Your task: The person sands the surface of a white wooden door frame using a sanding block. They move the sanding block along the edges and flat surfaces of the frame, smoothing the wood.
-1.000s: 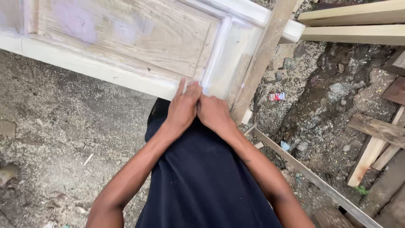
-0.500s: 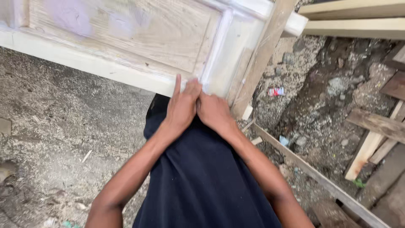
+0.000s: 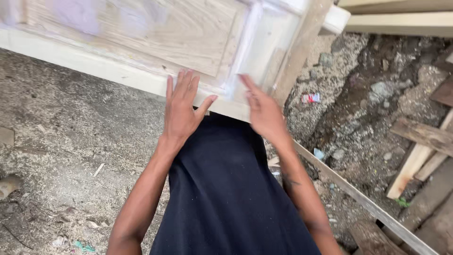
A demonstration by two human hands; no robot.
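A pale, unfinished panelled wooden door [image 3: 141, 33] lies flat across the top of the view, its near edge in front of my body. My left hand [image 3: 181, 111] rests flat on that near edge with fingers spread and holds nothing. To its right, my right hand [image 3: 264, 111] is blurred, fingers extended, at the door's edge near a raised moulding; whether it touches the wood is unclear. My dark garment [image 3: 226, 189] fills the lower middle.
A slanted wooden post [image 3: 302, 47] leans against the door's right end. Sawdust-covered ground [image 3: 71, 151] lies to the left. On the right is rocky dirt with scrap planks [image 3: 420, 137], a long thin strip [image 3: 358, 198] and light timbers [image 3: 401, 19] at top right.
My hands were pressed together at the door's edge. They have now separated, the left laid flat with spread fingers, the right moved rightward and blurred. The view shifted slightly.
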